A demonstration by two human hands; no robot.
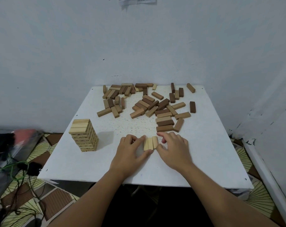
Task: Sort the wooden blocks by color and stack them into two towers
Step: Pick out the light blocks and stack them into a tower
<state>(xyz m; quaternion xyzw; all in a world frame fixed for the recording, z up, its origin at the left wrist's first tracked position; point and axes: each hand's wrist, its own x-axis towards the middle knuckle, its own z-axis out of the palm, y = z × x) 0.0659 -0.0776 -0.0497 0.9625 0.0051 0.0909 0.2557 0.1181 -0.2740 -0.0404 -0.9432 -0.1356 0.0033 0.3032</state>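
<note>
Three pale blocks [150, 143] lie side by side near the front of the white table [212, 145], pressed together between both hands. The left hand [130, 153] pinches them with forefinger and thumb; the right hand [174, 149] closes its grip on their other side. A pale tower [84, 135] stands left, and mixed loose blocks [148, 102] lie scattered behind.

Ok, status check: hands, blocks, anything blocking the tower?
Left hand and right hand squeeze three light blocks together on the table. Light tower stands at left. Mixed pile unsorted behind. Path to the tower open.
</note>
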